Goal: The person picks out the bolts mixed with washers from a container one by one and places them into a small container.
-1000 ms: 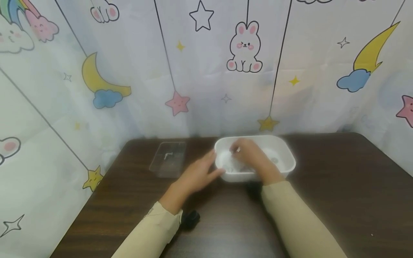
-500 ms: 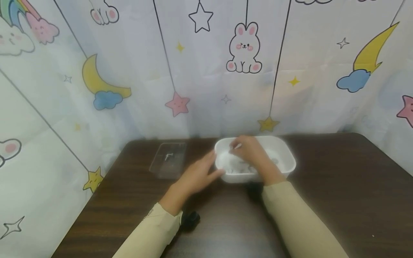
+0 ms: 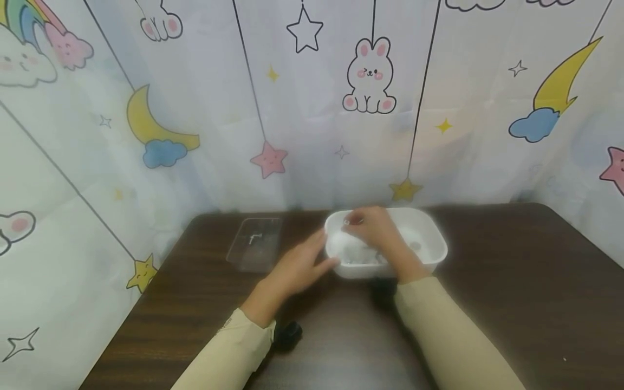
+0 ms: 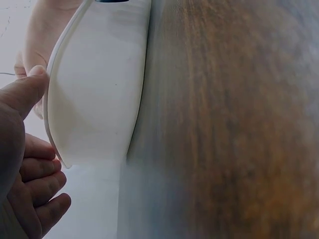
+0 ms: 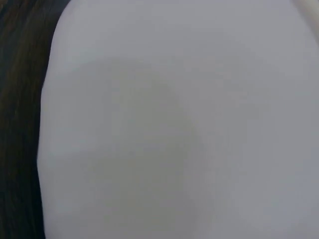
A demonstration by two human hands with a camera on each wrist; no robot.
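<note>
My left hand (image 3: 299, 264) rests against the left end of a white plastic basin (image 3: 429, 252), thumb at the near rim and the other fingers at the end wall. In the left wrist view, its thumb (image 4: 34, 82) touches the basin's rim. Over the basin's left half, my right hand (image 3: 374, 230) pinches a small pale, shiny piece (image 3: 346, 222) between thumb and fingertips; its kind is too small to tell. Several small clear or greyish pieces (image 3: 353, 261) lie in the basin, partly under the right hand. The right wrist view shows only the blurred basin wall (image 5: 174, 124).
A clear plastic box (image 3: 265, 254) stands left of the basin on the dark wooden table (image 3: 512, 281), with a small silvery piece (image 3: 254, 238) in it. Behind the table hangs a white curtain (image 3: 312, 108) with cartoon prints. Black wrist cameras sit below both hands.
My right hand's fingertips shift slightly left and up within the basin, with the small pale piece now showing at their tips. The left hand stays on the rim.
</note>
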